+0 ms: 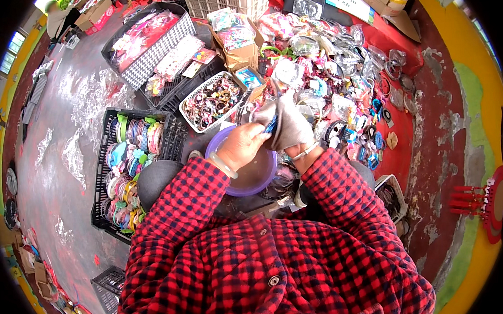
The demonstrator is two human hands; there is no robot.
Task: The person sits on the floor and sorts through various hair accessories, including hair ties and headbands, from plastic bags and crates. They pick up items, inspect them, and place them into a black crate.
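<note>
My right hand (pixel 303 156) is closed round a grey-beige cloth (pixel 293 126), which hides most of its fingers. The cloth is folded against a small blue, beaded-looking piece (pixel 271 125), seemingly part of a hairband; its full shape is hidden. At that blue piece, the fingers of my left hand (pixel 242 150) are pinched together. Both hands are over a purple basin (pixel 272 173) with murky grey-brown contents, standing between my knees. Just beyond my left hand sits a white basket (pixel 189 112) of mixed hair ties.
A black crate (pixel 102 190) of colourful hairbands stands left. Bagged hair accessories (pixel 326 68) are heaped on red cloth at the far right. A black-and-white patterned bin (pixel 166 50) and a cardboard box (pixel 240 58) are at the back. A small basket (pixel 402 206) sits by my right knee.
</note>
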